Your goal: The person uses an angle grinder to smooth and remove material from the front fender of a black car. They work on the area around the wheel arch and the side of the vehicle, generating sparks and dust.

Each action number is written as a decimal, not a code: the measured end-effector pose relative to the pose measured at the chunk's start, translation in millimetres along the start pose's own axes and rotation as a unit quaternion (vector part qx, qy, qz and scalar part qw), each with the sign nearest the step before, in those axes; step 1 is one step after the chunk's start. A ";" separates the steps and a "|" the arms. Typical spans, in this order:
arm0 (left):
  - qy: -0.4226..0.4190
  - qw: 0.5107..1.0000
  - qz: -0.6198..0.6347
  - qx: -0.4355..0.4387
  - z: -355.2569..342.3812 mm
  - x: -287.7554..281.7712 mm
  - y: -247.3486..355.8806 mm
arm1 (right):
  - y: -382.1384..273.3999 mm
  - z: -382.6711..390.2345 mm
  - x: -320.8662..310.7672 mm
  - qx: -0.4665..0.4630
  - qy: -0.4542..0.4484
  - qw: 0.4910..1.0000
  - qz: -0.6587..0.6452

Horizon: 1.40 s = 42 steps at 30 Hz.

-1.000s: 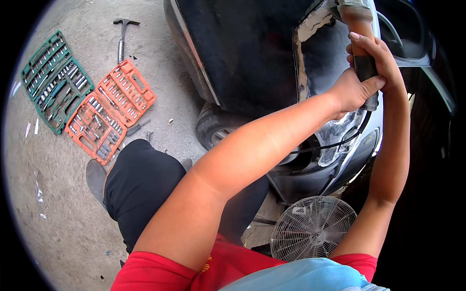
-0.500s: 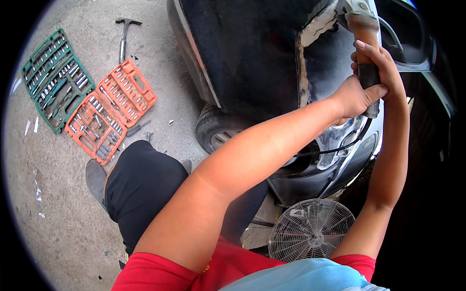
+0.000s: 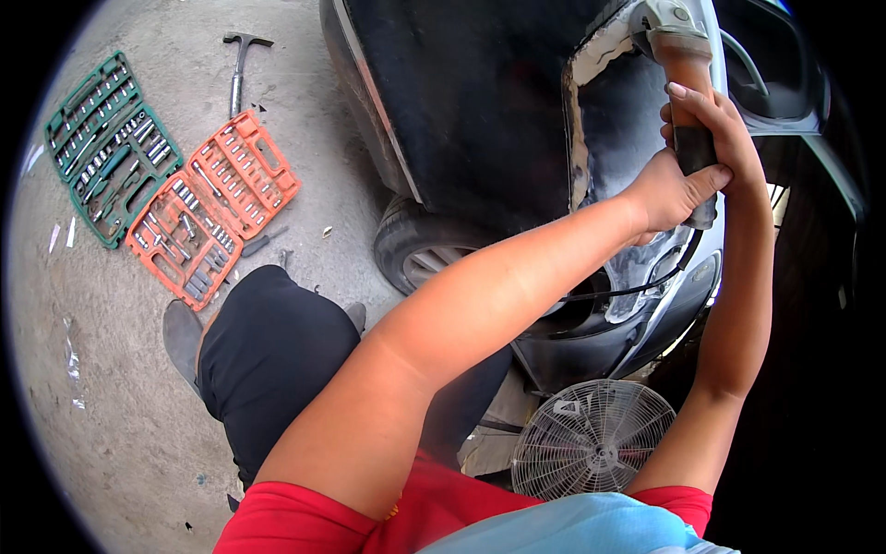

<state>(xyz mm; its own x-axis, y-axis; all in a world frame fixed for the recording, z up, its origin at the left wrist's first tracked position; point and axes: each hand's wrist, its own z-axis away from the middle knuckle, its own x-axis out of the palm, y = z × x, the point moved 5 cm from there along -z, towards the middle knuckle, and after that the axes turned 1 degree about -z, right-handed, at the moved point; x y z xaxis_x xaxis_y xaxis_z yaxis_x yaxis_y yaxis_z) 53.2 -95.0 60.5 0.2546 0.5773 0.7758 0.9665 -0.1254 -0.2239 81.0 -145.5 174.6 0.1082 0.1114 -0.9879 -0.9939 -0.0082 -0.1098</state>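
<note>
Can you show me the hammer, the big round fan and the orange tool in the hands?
Hammer (image 3: 237, 85): head view, on its handle.
Fan (image 3: 602, 452): head view, middle of its wire grille.
Orange tool (image 3: 694, 145): head view, on its black grip.

"What's the tool?"
"A long orange-and-black handheld power tool (image 3: 688, 72) with a rounded grey metal head (image 3: 668, 17)."
"Its pose?"
"Slightly tilted, head farthest away, dark grip nearer, a thin black cable (image 3: 681, 268) trailing behind."
"And the head?"
"Beside the car's pale, rough-edged strip (image 3: 600, 54); contact's hidden."
</note>
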 end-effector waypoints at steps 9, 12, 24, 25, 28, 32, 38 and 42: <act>0.004 1.000 -0.018 0.006 3.6 -0.9 -4.5 | 0.0 6.0 4.4 -0.002 0.011 1.000 -0.012; -0.003 1.000 -0.003 0.006 3.6 -2.0 -5.8 | -0.5 3.4 7.6 -0.011 0.000 1.000 -0.009; -0.013 1.000 -0.010 -0.010 5.6 -8.1 -3.2 | -6.1 1.5 15.3 -0.021 -0.007 1.000 -0.005; -0.021 1.000 -0.011 -0.008 3.9 -9.4 1.0 | -11.1 2.3 19.1 -0.029 -0.008 1.000 -0.003; -0.011 1.000 -0.015 -0.005 4.2 -10.8 -1.2 | -7.8 4.9 19.7 -0.024 0.007 1.000 -0.020; 0.021 1.000 -0.011 -0.011 11.9 -1.6 -8.3 | 9.2 7.2 8.2 0.007 -0.009 1.000 -0.016; 0.015 1.000 -0.015 -0.014 13.5 -10.1 1.6 | -5.5 7.8 26.8 -0.009 0.006 1.000 -0.015; 0.023 0.999 -0.006 -0.028 15.2 -1.5 -14.1 | 7.2 12.5 11.6 0.006 -0.005 1.000 -0.018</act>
<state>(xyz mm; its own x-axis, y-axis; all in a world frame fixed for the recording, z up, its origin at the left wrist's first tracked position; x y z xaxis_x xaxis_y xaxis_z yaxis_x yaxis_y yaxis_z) 38.6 -81.8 53.6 0.2434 0.5415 0.8047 0.9693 -0.1650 -0.1822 74.8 -131.9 163.6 0.1447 0.1216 -0.9820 -0.9894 0.0080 -0.1448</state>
